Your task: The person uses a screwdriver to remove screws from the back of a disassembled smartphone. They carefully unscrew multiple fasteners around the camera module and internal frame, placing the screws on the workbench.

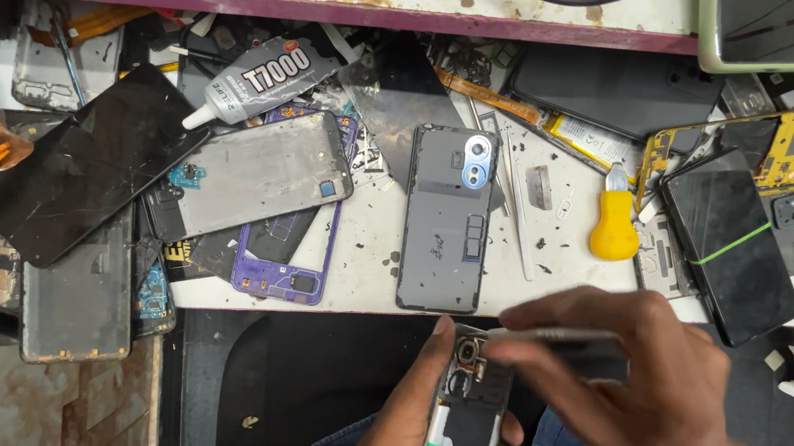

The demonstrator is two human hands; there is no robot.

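The left hand holds an opened phone from below, fingers wrapped around its sides and the thumb lying along its left edge. The phone has no back cover, so its camera module and inner parts are visible. The right hand is above and to the right of it, with the fingers closed in a pinch on a thin metal tool. The tip of the tool points left and comes to the top right corner of the phone, near the camera; whether it touches is not clear.

Just beyond the hands, on the white workbench, lies a grey back cover with its camera ring at the top. To the left of it there is a purple phone frame, and a grey metal plate lies over it. A tube of glue lies further away behind that plate. Far to the left of the left hand lies a black cracked screen. Beyond the right hand stands a screwdriver with a yellow handle, and to the right of it lies a black phone with a green band.
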